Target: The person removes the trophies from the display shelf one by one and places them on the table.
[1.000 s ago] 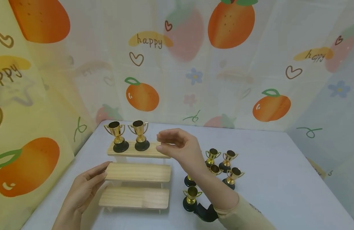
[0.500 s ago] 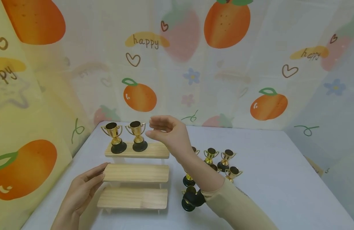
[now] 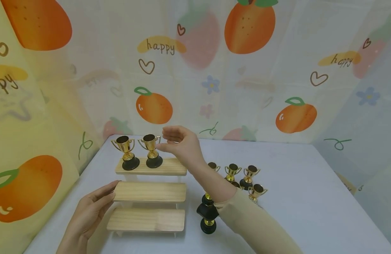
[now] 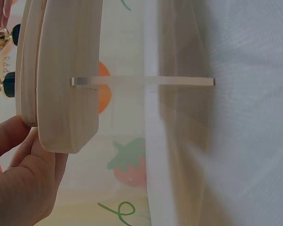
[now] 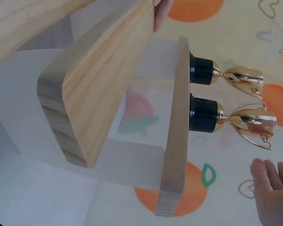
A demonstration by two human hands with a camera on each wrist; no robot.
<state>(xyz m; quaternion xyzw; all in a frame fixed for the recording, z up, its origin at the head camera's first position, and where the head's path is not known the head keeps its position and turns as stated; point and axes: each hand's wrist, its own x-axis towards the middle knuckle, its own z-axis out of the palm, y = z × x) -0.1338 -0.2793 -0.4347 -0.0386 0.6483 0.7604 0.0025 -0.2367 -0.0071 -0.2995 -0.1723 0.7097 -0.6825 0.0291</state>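
Two small gold trophy cups with black bases stand upright on the top board of a three-tier wooden display stand: a left trophy and a second trophy beside it. My right hand hovers just right of the second trophy, fingers extended and holding nothing. In the right wrist view, a gap separates that hand from the trophy. My left hand holds the left end of the middle board. Up close in the left wrist view, the left hand's thumb and fingers meet the board's end.
Several more trophies stand on the white table right of the stand, partly hidden by my right forearm and a black wrist strap. The bottom board bears nothing. A fruit-printed cloth hangs behind.
My right hand has moved left and slightly up, from above the top board's right part to beside the second trophy. The left hand keeps its place, and the view shifts slightly.
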